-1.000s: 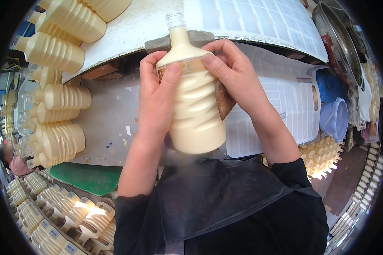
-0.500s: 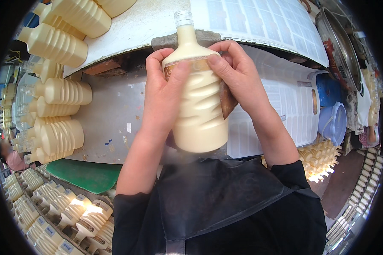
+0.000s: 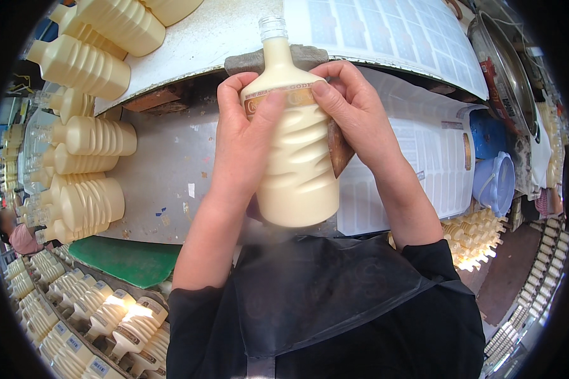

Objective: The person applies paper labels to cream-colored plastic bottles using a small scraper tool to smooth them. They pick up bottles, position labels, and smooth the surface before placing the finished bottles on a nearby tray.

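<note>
In the head view, both hands close around one cream ribbed bottle (image 3: 297,158), held upright above the person's dark apron (image 3: 335,297). The left hand (image 3: 246,139) wraps the bottle's left flank, its fingers curled behind the body and its thumb lying across the front, the tip pressed on a tan label band (image 3: 284,98) at the shoulder. The right hand (image 3: 354,120) grips the right flank, its fingers bent round the shoulder and its thumb tip also on the band, just beside the left thumb. The bottle's narrow neck and clear cap (image 3: 273,28) stand up above both sets of fingertips. Behind the fingertips, touching the neck's base, lies a grey-brown pad (image 3: 249,61) on the edge of a white table (image 3: 215,38). Beyond the right-hand fingers, sheets of printed labels (image 3: 385,38) cover the table, and more sheets (image 3: 436,164) lie below the right wrist. Well apart to the left of the left-hand fingers, other cream ribbed bottles (image 3: 85,66) lie on their sides in rows. Below the left forearm sits a green mat (image 3: 123,259).
</note>
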### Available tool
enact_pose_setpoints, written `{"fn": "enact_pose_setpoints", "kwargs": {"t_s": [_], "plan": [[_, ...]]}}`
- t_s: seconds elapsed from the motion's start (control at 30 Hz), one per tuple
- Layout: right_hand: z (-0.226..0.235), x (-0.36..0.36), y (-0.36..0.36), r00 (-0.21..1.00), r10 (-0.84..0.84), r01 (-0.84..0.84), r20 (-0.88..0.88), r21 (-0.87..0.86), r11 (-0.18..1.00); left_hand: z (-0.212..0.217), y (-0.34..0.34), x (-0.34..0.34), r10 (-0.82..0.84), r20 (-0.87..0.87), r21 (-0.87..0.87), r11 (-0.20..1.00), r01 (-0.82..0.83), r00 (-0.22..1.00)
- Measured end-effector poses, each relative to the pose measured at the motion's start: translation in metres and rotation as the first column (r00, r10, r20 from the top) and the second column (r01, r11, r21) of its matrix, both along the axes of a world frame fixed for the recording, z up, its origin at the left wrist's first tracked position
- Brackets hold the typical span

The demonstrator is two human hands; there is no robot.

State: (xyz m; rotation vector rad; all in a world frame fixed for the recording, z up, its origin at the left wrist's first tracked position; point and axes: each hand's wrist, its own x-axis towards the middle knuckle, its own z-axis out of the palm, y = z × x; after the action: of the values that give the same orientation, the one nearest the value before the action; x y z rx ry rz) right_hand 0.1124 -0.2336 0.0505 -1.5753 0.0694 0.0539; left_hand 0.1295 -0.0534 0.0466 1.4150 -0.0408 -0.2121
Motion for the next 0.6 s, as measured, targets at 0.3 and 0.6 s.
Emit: {"fn": "enact_pose_setpoints", "kwargs": {"t_s": [0.3,0.6], "plan": [[-0.001,0.001,0.000,1.000,-0.003,0.003,0.004,-0.016,1.000,0.002,-0.001,-0.001,-0.002,-0.006,0.000,1.000,0.002,1.000],[0.015,-0.004,0.001,0.993,-0.082,0.093,0.091,-0.133,0.987,0.002,0.012,0.001,-0.106,-0.230,-0.345,0.939,0.021,0.968]]}}
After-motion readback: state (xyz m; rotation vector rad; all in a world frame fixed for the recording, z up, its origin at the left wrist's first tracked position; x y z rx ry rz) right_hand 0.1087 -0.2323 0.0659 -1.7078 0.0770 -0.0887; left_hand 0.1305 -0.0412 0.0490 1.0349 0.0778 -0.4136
